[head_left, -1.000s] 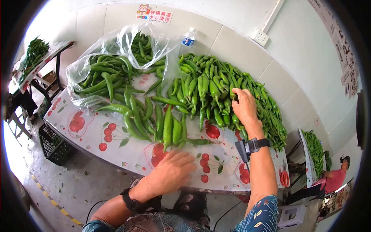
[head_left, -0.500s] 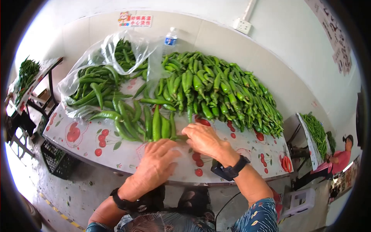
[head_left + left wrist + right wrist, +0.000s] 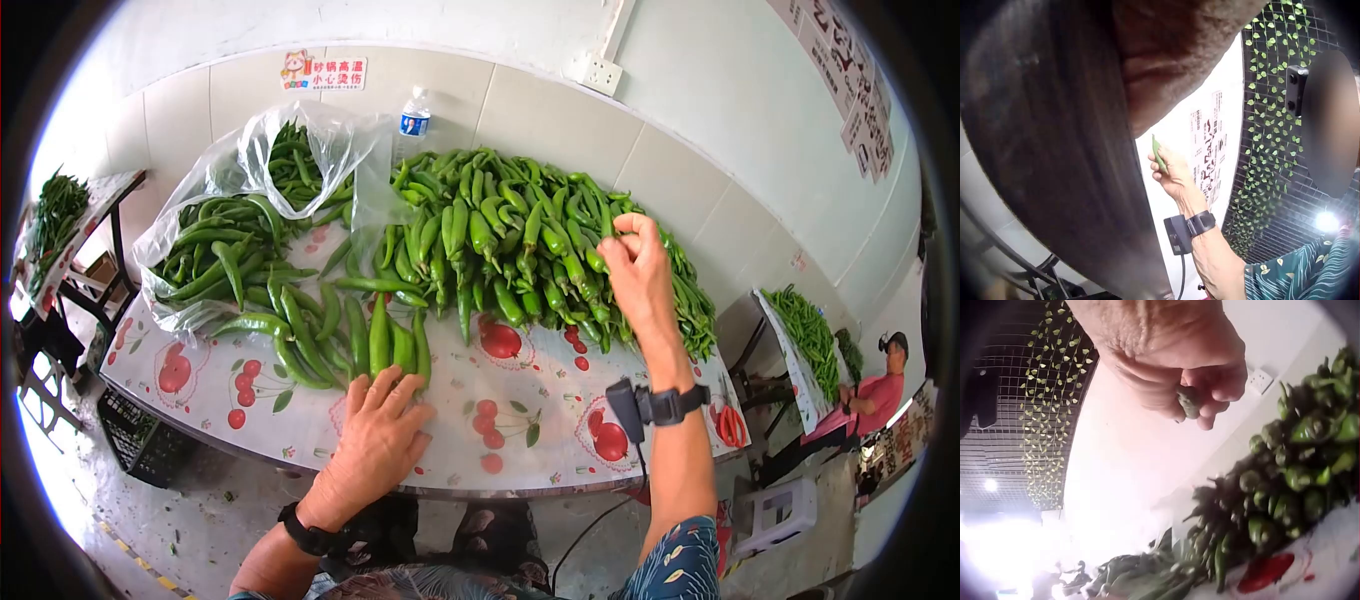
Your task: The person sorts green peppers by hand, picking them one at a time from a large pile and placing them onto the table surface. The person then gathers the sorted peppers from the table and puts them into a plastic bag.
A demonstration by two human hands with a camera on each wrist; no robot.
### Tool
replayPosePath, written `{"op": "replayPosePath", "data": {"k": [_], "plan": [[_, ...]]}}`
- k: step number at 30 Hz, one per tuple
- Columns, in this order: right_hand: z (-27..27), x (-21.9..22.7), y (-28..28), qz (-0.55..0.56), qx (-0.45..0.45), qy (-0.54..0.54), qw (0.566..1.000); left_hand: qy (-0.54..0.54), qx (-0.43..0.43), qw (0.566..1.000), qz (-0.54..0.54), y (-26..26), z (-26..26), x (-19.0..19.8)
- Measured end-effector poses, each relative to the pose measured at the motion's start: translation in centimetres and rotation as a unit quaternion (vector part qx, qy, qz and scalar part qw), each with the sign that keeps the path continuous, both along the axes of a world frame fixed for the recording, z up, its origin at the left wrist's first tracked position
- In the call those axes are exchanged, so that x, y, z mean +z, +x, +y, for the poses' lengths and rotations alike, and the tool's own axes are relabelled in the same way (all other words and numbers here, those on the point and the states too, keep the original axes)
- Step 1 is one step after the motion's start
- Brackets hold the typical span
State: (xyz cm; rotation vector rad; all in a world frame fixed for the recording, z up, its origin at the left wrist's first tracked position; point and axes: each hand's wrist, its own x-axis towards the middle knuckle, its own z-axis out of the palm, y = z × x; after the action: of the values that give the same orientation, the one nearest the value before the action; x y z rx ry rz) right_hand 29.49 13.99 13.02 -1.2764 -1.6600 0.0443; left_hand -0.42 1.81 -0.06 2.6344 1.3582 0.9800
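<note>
My right hand (image 3: pixel 643 275) is raised over the right part of a big heap of green chili peppers (image 3: pixel 530 225). It pinches one green chili pepper (image 3: pixel 1158 153), seen in the left wrist view; the stem end shows in the right wrist view. My left hand (image 3: pixel 375 430) lies low over the table's near side, fingers spread and fairly straight, fingertips at the lower ends of a short row of loose peppers (image 3: pixel 380 340). Just left of that row, more loose peppers (image 3: pixel 300 330) lie at various angles.
A clear plastic bag (image 3: pixel 170 225) of peppers stands at the back left, a water bottle (image 3: pixel 415 112) behind. Red-handled scissors (image 3: pixel 733 425) lie near the table's right edge. A black crate (image 3: pixel 150 440) sits on the floor at left. A person (image 3: pixel 880 395) is at a side table on the right.
My right hand moved from the heap down to the row, picked up the pepper lying sideways there, and returned over the heap. My left hand has shifted left along the row.
</note>
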Motion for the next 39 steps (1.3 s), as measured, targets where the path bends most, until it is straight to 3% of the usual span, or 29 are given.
{"op": "replayPosePath", "data": {"k": [1,2,5,6,10,14,17,19,20,21,22,24,27,28,31,35,38,39], "plan": [[1.3,0.4,0.8,-0.024,-0.005,0.021,0.999,0.0,0.001,1.0,0.001,0.0,0.0,0.0],[2.5,0.9,1.3,0.003,-0.009,-0.038,0.999,-0.001,0.003,1.0,0.003,0.0,0.0,0.0],[5.9,1.3,1.2,-0.004,-0.041,-0.064,0.997,-0.003,0.002,1.0,0.0,-0.1,0.0,-0.1],[5.9,2.0,0.3,0.013,-0.046,-0.129,0.99,0.0,-0.001,1.0,-0.003,-0.1,0.1,-0.1],[8.5,1.2,-0.9,-0.096,-0.098,-0.157,0.978,0.003,-0.006,1.0,-0.01,-0.2,0.1,-0.3],[8.1,0.3,-1.1,-0.129,-0.074,-0.178,0.973,0.016,-0.01,1.0,-0.021,-0.3,0.4,-0.2],[6.5,0.2,-1.5,-0.188,-0.055,-0.014,0.98,0.007,-0.01,0.999,-0.033,-0.3,0.0,0.0],[4.2,0.4,-3.5,-0.208,-0.011,0.075,0.975,0.013,-0.006,0.999,-0.037,-0.2,0.2,-0.3],[2.8,0.4,-5.3,-0.147,0.043,-0.001,0.988,0.018,-0.005,0.999,-0.034,-0.2,0.2,-0.4],[0.4,1.2,-7.7,-0.153,0.068,-0.104,0.98,0.016,-0.003,0.999,-0.035,-0.2,0.2,-0.4],[-0.5,0.4,-9.2,-0.162,0.138,-0.124,0.969,0.015,-0.003,0.999,-0.036,-0.2,0.1,-0.5],[-1.6,-1.3,-11.4,-0.202,0.255,-0.138,0.936,0.023,-0.004,0.998,-0.053,-0.2,0.2,-0.4],[-1.5,-5.1,-13.2,-0.331,0.368,-0.131,0.859,0.021,0.001,0.987,-0.161,-0.5,0.4,-0.4],[-1.6,-5.6,-13.6,-0.367,0.38,-0.151,0.836,0.02,0.009,0.984,-0.179,-0.7,0.4,-0.3],[-2.8,-6.5,-13.8,-0.338,0.361,-0.15,0.856,0.002,0.025,0.976,-0.216,-1.0,0.2,-0.2],[-3.9,-5.5,-13.1,-0.326,0.296,-0.285,0.852,-0.007,0.009,0.979,-0.205,-0.9,0.2,-0.3],[-3.6,-6.9,-12.6,-0.35,0.304,-0.085,0.882,0.011,0.005,0.963,-0.268,-0.7,0.4,-0.8],[-3.6,-7.0,-12.8,-0.354,0.333,-0.089,0.87,0.015,0.007,0.953,-0.303,-0.6,0.4,-0.8]]}}
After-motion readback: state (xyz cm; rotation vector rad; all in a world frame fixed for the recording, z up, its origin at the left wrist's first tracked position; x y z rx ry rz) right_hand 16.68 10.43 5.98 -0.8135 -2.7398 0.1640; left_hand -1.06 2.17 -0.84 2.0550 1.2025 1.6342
